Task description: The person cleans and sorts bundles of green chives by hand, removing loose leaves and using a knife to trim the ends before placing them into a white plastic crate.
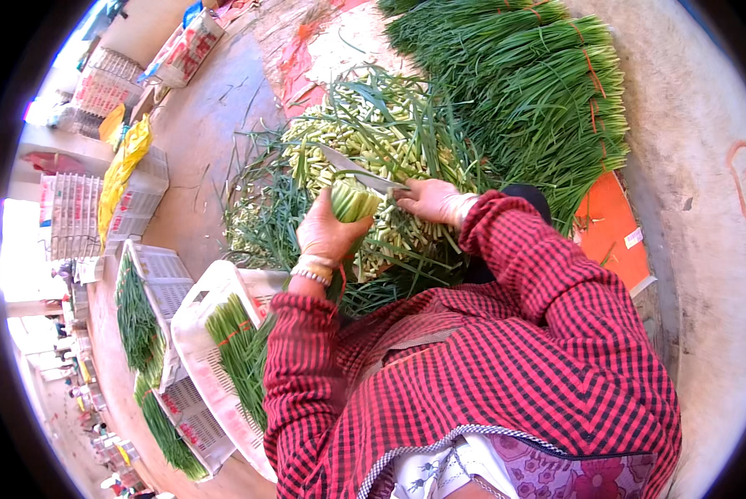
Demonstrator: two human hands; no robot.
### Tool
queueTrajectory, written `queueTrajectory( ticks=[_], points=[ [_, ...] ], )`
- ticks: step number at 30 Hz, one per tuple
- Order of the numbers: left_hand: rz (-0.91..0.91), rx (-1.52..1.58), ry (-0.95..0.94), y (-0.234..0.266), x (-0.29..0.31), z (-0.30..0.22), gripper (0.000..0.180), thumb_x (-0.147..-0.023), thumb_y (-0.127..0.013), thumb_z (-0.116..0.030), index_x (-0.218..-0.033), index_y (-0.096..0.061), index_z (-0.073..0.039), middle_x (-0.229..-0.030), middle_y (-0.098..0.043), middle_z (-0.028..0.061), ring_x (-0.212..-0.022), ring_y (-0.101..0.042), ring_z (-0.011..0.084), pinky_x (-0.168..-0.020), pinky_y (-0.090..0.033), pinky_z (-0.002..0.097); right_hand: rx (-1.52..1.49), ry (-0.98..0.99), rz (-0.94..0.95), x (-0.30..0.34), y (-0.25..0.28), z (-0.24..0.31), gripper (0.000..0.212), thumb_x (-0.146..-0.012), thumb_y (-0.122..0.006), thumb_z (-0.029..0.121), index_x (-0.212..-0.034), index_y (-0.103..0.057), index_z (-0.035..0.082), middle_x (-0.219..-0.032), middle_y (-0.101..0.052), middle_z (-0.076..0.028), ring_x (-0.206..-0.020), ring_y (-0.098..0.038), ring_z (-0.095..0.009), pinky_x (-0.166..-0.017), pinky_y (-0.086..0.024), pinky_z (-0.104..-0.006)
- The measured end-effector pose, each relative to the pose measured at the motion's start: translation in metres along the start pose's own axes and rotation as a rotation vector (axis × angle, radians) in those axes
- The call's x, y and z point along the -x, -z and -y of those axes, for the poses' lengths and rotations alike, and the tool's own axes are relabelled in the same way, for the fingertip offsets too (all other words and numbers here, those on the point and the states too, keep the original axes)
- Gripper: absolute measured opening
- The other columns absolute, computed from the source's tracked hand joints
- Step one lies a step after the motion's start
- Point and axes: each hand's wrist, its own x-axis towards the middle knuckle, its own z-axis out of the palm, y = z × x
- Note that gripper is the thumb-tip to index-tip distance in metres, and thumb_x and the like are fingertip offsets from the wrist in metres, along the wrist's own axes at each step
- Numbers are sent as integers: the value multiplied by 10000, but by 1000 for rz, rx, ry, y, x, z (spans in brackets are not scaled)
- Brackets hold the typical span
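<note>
My left hand is wrapped round a bundle of green stalks, its pale cut ends facing up and away from me. In my right hand is a knife, gripped at its handle, which my fingers hide. The blade points to the upper left and lies just beyond the stalk ends; whether it touches them I cannot tell. Beneath both hands spreads a heap of short cut stalk pieces mixed with loose green leaves.
Tied green bundles are stacked at the far right, beside an orange board and a wall. At my left stand a white crate with a tied bundle and more filled crates. Stacked crates stand farther left.
</note>
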Motion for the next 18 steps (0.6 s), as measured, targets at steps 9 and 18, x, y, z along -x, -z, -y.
queueTrajectory(
  ticks=[9,18],
  points=[
    [-570,-79,-802,118,92,-89,653,-732,-805,-256,-1287,-539,-38,-1300,-598,194,-1198,-584,345,-1049,-413,478,-400,282,-89,54,91,45,685,-930,-540,594,-1312,-566,26,-1214,-639,-165,-1166,-589,-275,-995,-468,-360],
    [-83,495,-404,-2,142,-26,790,-804,-698,-30,-1497,-321,-16,-1514,-385,211,-1416,-367,355,-1151,-316,446,-1557,105,427,72,13,57,467,-969,-575,352,-1309,-575,32,-1151,-690,-100,-1007,-668,-172,-938,-513,-313]
  ],
)
